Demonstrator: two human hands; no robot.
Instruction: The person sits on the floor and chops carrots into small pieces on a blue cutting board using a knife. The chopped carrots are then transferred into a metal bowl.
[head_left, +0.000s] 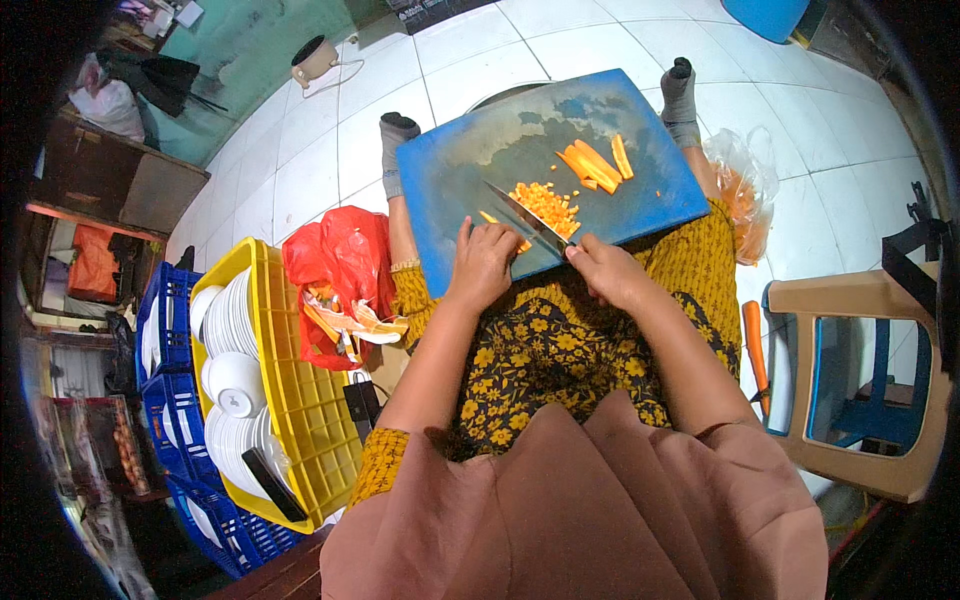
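Note:
A blue cutting board (450, 176) with a dark, worn middle rests tilted across my lap. My right hand (606, 271) grips the handle of a kitchen knife (531, 217), whose blade points up and left over the board. Beside the blade lies a heap of diced carrot (546, 206). My left hand (486, 259) is on the board left of the knife, fingers bent over carrot strips (524, 246) that it partly hides. Farther up the board are several thicker carrot sticks (590, 165), one a little apart from the others.
To my left, a red plastic bag (337, 251) holds peelings, next to a yellow crate (319, 420) of white plates and bowls. Blue crates (176, 427) stand beyond. At right are a clear bag (742, 202) with orange pieces, an orange-handled tool (754, 352) and a plastic stool (847, 296).

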